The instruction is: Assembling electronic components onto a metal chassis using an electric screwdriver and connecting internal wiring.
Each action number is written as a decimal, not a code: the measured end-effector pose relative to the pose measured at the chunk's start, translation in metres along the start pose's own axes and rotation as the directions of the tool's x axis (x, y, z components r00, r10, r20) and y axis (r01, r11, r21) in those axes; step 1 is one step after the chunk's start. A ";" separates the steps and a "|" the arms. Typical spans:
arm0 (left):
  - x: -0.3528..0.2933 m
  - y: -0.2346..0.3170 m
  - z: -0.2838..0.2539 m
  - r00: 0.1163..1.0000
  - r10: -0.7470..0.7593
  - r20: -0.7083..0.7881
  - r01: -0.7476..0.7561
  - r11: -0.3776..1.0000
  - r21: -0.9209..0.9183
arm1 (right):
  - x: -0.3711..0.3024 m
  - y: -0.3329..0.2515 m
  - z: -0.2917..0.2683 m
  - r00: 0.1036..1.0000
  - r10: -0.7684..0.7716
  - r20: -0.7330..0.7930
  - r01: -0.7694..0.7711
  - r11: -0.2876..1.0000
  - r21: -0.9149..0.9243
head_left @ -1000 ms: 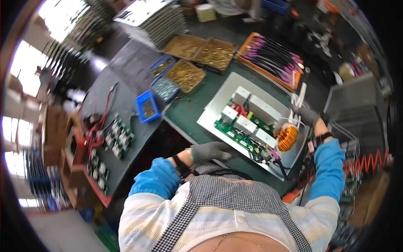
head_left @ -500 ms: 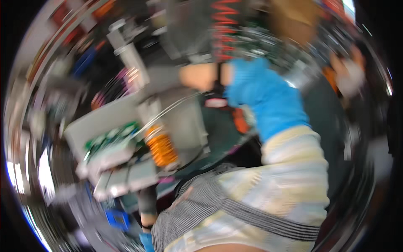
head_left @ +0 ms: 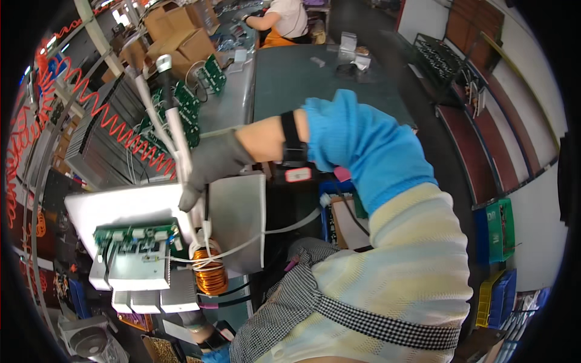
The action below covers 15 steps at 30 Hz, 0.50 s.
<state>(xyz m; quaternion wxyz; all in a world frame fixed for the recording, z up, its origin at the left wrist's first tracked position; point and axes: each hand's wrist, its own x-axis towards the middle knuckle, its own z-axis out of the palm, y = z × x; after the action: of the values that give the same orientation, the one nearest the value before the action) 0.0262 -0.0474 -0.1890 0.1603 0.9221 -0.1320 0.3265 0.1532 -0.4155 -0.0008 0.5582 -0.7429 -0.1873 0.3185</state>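
My right hand, in a grey glove under a blue sleeve, closes round a pair of thick white cables. They stand up above it, one ending in a metal ring lug. Below the hand sits a metal assembly: a pale plate, a green circuit board, silver blocks and an orange copper-wire coil. Thinner white wires loop over the coil. My left hand, also grey-gloved, is at the assembly's lower edge; its fingers are hidden beneath the metal blocks.
Red coiled hoses hang at the left near finned metal heatsinks. Green circuit boards and cardboard boxes stand beyond. A dark green bench stretches away toward a co-worker. Shelving and plastic bins line the right.
The view has swung round and sharpened from a motion blur. My right hand appears lower and further left, nearer the circuit board, with the white cables still at it.
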 end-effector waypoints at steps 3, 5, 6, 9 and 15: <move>0.038 0.002 0.052 0.992 0.091 0.090 -0.077 0.985 -0.155 | -0.054 0.009 -0.007 0.988 -0.030 -0.152 0.032 0.999 0.007; 0.070 0.010 0.094 0.971 0.171 0.165 -0.125 0.959 -0.255 | -0.081 0.016 -0.007 0.954 -0.011 -0.300 0.048 0.992 0.114; 0.086 0.019 0.115 0.951 0.226 0.210 -0.162 0.946 -0.282 | -0.097 0.022 -0.007 0.945 -0.071 -0.318 0.146 0.965 0.216; 0.135 0.057 0.169 0.806 0.501 0.316 -0.432 0.862 -0.266 | -0.128 0.034 -0.022 0.868 -0.149 -0.474 0.214 0.973 0.086; 0.154 0.112 0.208 0.646 0.130 0.752 0.763 -0.095 -0.639 | -0.198 0.067 -0.079 0.653 0.027 -0.757 0.010 0.999 0.043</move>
<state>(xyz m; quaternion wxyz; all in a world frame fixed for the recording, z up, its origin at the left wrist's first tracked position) 0.2192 -0.2508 -0.2189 0.7751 0.5743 -0.1076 -0.2403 0.0580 -0.6172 0.0021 0.6000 -0.7966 0.0725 -0.0130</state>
